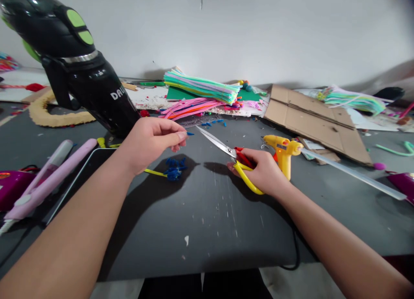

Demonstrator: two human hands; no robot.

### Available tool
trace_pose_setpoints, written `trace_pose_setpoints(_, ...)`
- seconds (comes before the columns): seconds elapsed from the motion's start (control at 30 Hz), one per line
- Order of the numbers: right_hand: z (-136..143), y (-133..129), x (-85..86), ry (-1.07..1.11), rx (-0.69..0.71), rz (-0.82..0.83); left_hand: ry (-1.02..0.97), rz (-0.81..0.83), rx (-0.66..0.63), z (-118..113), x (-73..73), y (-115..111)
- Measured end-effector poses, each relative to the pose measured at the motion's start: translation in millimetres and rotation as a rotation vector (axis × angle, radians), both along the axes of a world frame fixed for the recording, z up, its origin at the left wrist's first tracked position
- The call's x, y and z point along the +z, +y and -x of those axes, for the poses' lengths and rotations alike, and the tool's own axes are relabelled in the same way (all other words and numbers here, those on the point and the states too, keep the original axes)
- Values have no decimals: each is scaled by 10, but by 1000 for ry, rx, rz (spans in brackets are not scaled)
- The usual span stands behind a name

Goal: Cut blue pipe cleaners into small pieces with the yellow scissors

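Note:
Between the thumb and fingers of my left hand (158,139) is a small blue piece (190,134), its tip poking out to the right. My right hand (261,167) is wrapped round the red and yellow handles of the scissors (218,144). Their blades point up and left, toward the blue piece but apart from it, and look closed or nearly so. On the grey table (207,230), below my left hand, lies a blue spiky cluster (174,169) on a yellow stem. Small blue bits (215,123) are scattered behind the blade tips.
A large black bottle (97,83) leans at the left, near a pink hair straightener (54,178). A yellow glue gun (283,150) stands just right of my right hand. Behind are pastel pipe cleaners (203,87), pink strands (190,108) and a cardboard sheet (313,122).

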State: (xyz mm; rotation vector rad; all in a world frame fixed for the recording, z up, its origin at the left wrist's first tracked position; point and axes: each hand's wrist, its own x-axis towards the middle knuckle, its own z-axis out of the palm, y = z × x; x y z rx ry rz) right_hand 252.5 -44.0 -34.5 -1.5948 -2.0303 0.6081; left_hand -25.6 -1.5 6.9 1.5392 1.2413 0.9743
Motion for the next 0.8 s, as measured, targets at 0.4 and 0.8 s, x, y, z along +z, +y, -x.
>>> trace_pose_setpoints(0.4,-4,8,-74,-32,50,-128,-228,387,-45,-19,64,19)
trace_pose_setpoints(0.8,-19,18,-70,-62,53,-94,-224,402,-67,-31,68,13)
